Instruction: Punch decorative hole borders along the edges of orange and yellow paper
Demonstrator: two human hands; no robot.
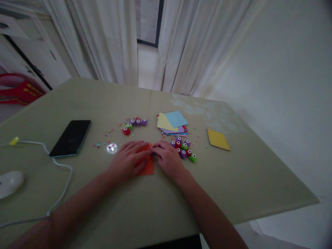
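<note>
An orange square sheet (pixel 148 167) with small marks along its edge lies on the table in front of me. My left hand (pixel 127 159) rests flat across its left part, fingers stretched out. At the sheet's right edge, my right hand (pixel 167 157) has its fingers pinched together; a small dark thing seems to be under the fingertips, too hidden to name. Just beyond my right hand sits a cluster of small one-eyed figures (pixel 184 146) in purple, red and green. More one-eyed figures (pixel 138 122) form a curved row beyond my left hand.
Coloured paper squares (pixel 176 119) are stacked at the back. A yellow square with dotted edges (pixel 218 139) lies right. Confetti (pixel 109 135) and a shiny clear disc (pixel 111 148) lie left, near a dark tablet (pixel 70 138), a white cable (pixel 67 181) and a mouse (pixel 10 184).
</note>
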